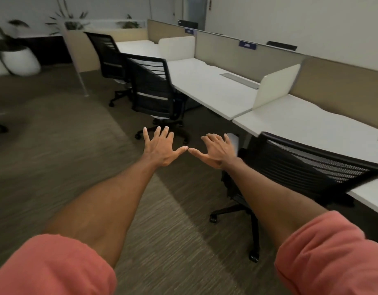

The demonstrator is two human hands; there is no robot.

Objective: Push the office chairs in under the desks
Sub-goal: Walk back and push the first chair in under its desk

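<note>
Three black mesh office chairs stand along a row of white desks [215, 90]. The nearest chair [307, 167] is at the right, its back against the desk edge. The middle chair [151, 88] sits partly under its desk, and the far chair [108, 54] stands beyond it. My left hand [162, 149] and my right hand [215, 151] are stretched out in front of me over the carpet, fingers spread, thumb tips almost touching. Neither hand touches a chair; the right forearm passes just left of the nearest chair.
Beige partition panels [247, 58] run behind the desks, with white side dividers [275, 88] between them. A slanted metal post [77, 67] stands on the carpet at the left. A white planter [19, 60] with plants sits at the far left. Open carpet lies to my left.
</note>
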